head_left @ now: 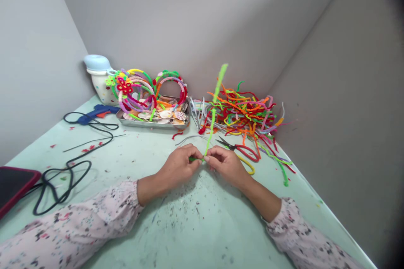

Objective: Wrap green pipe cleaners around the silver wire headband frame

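Note:
A bright green pipe cleaner [216, 98] rises from between my fingertips, its long end standing up and leaning slightly right. My left hand [183, 164] pinches its lower end, where a short green piece shows between the fingers. Close beside it, my right hand [227, 164] pinches the same pipe cleaner, thumb against forefinger, the two hands almost touching. Scissors with one red and one yellow handle [248, 152] lie just behind my right hand, partly hidden by it. A thin grey wire [192, 137] rests on the table behind my left hand.
A metal tray [151, 124] with shells and wrapped colourful hoops [170, 77] stands at the back. Right of it lies a heap of pipe cleaners [246, 109]. At left are a blue glue gun [97, 112], its black cord [71, 176], a white jar [102, 86] and a red-edged phone [19, 189].

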Tool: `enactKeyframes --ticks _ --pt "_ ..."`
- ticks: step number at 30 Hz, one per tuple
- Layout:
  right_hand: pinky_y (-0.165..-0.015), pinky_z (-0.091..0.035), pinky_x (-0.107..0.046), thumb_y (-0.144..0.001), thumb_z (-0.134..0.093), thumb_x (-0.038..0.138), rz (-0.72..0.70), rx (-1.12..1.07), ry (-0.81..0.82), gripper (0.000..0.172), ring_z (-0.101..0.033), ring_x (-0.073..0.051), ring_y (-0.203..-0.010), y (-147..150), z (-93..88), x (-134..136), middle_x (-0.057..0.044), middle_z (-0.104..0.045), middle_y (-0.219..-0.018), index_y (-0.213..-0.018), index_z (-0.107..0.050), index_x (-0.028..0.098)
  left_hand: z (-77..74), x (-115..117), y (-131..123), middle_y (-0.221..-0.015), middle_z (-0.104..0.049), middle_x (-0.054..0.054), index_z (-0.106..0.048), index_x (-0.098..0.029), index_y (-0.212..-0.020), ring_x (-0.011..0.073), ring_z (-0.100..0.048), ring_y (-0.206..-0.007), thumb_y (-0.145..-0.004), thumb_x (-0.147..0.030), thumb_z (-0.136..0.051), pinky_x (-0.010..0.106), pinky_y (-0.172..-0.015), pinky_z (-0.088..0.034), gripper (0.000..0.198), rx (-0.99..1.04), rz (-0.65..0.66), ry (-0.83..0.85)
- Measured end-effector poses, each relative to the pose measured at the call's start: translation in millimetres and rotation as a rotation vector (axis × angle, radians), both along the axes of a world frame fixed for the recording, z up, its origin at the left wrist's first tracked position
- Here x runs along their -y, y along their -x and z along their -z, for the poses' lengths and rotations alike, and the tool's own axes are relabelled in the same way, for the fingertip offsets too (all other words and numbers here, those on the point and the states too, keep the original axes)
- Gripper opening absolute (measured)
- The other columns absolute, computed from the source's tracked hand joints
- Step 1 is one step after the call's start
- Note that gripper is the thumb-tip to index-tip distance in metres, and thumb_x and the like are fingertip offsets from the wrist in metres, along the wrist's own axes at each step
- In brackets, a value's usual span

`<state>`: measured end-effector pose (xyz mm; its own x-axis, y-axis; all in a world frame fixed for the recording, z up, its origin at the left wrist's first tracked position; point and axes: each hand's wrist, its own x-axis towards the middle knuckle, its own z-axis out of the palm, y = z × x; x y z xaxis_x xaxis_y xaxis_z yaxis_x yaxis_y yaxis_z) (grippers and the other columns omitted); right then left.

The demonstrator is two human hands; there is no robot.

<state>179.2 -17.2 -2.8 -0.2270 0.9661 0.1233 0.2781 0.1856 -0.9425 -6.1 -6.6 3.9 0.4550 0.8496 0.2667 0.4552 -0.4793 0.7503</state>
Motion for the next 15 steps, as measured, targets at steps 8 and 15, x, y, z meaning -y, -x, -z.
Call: enactKeyframes --ticks 8,15 --pt "-0.048 -0.037 -0.022 -0.079 -0.062 0.033 0.013 0.011 0.041 0.015 -0.049 -0.01 -0.049 0.9 1.3 0.5 0.004 -0.055 -0.057 -0.078 -0.061 0.018 -2.0 3.8 -2.2 -0.077 -0.061 0.002 -0.063 -0.017 -0.078 0.0159 -0.055 -0.074 -0.076 -0.015 -0.053 0.026 -0.063 -0.039 0.01 -0.071 -0.018 -0.035" --pt "-0.047 -0.035 -0.021 -0.078 -0.062 0.032 -0.009 -0.029 0.149 0.016 -0.047 -0.009 -0.046 1.1 -3.5 0.3 0.004 -0.057 -0.053 -0.074 -0.06 0.017 -4.8 5.7 -3.6 -0.079 -0.063 0.002 -0.062 -0.019 -0.079 0.0167 -0.055 -0.073 -0.077 -0.016 -0.052 0.033 -0.076 -0.038 0.01 -0.164 -0.028 -0.123"
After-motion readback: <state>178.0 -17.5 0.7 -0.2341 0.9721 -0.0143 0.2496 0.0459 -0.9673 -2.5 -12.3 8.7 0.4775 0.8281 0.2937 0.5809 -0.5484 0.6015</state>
